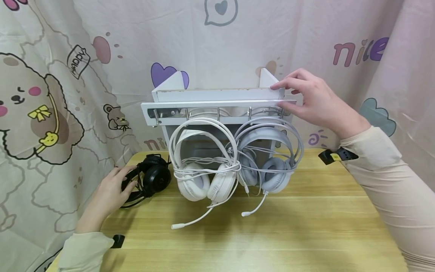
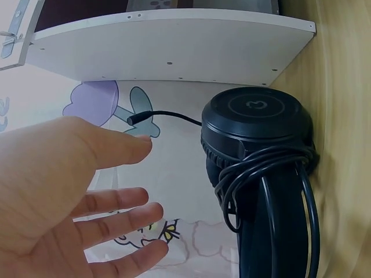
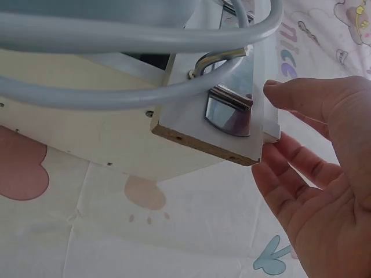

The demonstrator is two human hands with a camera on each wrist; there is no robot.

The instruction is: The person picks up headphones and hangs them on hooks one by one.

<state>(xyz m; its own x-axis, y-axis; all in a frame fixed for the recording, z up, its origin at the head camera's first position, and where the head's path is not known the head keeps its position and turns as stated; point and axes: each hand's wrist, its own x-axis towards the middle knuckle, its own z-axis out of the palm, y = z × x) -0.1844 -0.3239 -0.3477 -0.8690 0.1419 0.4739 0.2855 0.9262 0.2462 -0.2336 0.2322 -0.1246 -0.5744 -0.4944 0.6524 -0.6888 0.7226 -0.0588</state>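
A white wooden rack [image 1: 217,96] with metal hooks stands on the table. My right hand [image 1: 314,100] holds its upper right end, the thumb at the front rail and fingers over the top board. In the right wrist view, the right hand [image 3: 324,145] is at the rail's end [image 3: 200,136]. From the hooks hang a white headset [image 1: 222,185] and a grey headset [image 1: 276,175], cables wound round them. Beside black headphones [image 1: 157,177] at the left is my left hand [image 1: 110,189]. The left wrist view shows that hand [image 2: 98,191] with spread fingers, apart from the black headphones [image 2: 255,119].
The wooden table [image 1: 289,234] extends in front of the rack. A printed curtain [image 1: 129,49] hangs behind and at both sides. White microphone booms jut forward below the hanging headsets. A loose black plug [image 2: 139,117] sticks out from the black headphones.
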